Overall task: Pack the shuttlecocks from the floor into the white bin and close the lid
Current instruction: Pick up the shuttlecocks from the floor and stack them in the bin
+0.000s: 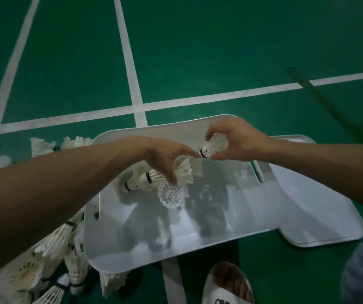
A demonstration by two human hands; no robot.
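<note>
Green badminton court floor (198,51) with white lines runs under everything. One white bin (176,249) sits open at centre, and its one lid (318,216) lies flat on the floor at its 3 o'clock, touching it.

The right hand (237,139) pinches a single shuttlecock (214,147) by its feather skirt over the bin's 12 o'clock edge, cork pointing towards 9 o'clock. The left hand (165,154) hangs over the bin with its index finger reaching to that cork. Its other fingers drop onto the feathers below, but whether they grip any I cannot tell.

About four binned shuttlecocks (171,195) lie loose at the far left. The floor heap (55,238), from the bin's 7 to 10 o'clock, is well over ten and too tangled to count.

The step looks like dropping this one in. It is best lowered beside the others with the skirt uncrushed, so later ones can nest cork-first.

One sandalled foot (226,284) stands at 6 o'clock, and one dark pole (329,102) lies at 2.
</note>
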